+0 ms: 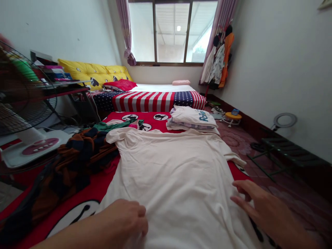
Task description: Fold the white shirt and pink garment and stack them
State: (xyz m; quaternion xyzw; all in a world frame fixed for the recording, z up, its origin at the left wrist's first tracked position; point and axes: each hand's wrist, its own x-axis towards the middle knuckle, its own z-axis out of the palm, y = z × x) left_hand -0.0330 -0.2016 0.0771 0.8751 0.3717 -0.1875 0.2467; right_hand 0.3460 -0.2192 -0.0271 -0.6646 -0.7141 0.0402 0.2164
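A cream-white T-shirt point(171, 169) is spread out in front of me on a red patterned cloth, its neck end away from me and its surface lightly wrinkled. My left hand point(127, 221) is over the shirt's lower left part, fingers curled down and together on the fabric; the fingertips are mostly hidden. By the shirt's right edge is my right hand point(256, 202), thumb and forefinger apart, with nothing seen between them.
Folded shirts point(193, 117) are stacked beyond the T-shirt. Dark striped clothing point(75, 159) lies heaped on the left, beside a standing fan point(28, 103). A bed with a striped cover point(147, 101) stands behind. To the right are a green metal rack point(287, 147) and a yellow stool point(232, 116).
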